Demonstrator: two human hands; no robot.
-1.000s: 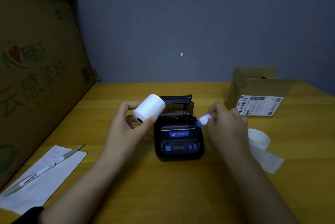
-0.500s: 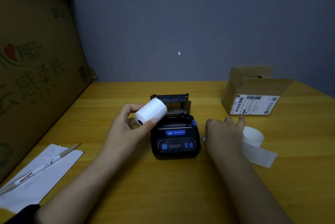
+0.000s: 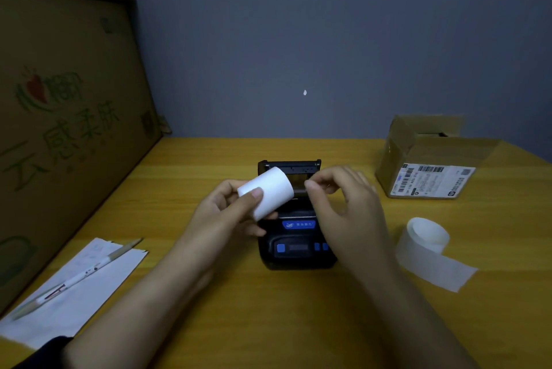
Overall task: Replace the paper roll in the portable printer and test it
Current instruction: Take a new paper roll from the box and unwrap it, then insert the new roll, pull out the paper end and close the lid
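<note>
A small black portable printer (image 3: 295, 246) with blue buttons sits mid-table, its lid (image 3: 289, 166) flipped open at the back. My left hand (image 3: 230, 213) grips a full white paper roll (image 3: 268, 193) just above the printer's open bay, the roll tilted. My right hand (image 3: 343, 204) hovers over the printer's right side, thumb and forefinger pinched close to the roll's right end; whether they touch paper is unclear. A nearly spent, loosely unwound paper roll (image 3: 428, 237) lies on the table to the right.
An open cardboard box (image 3: 430, 165) with a shipping label stands at the back right. A pen (image 3: 80, 276) lies on a white sheet (image 3: 86, 297) at the front left. A large printed carton (image 3: 59, 129) walls off the left side. The table (image 3: 268, 324) is yellow wood.
My right hand has come up from the table near the old roll to the new roll's right end. My left hand turned the roll and brought it further over the printer.
</note>
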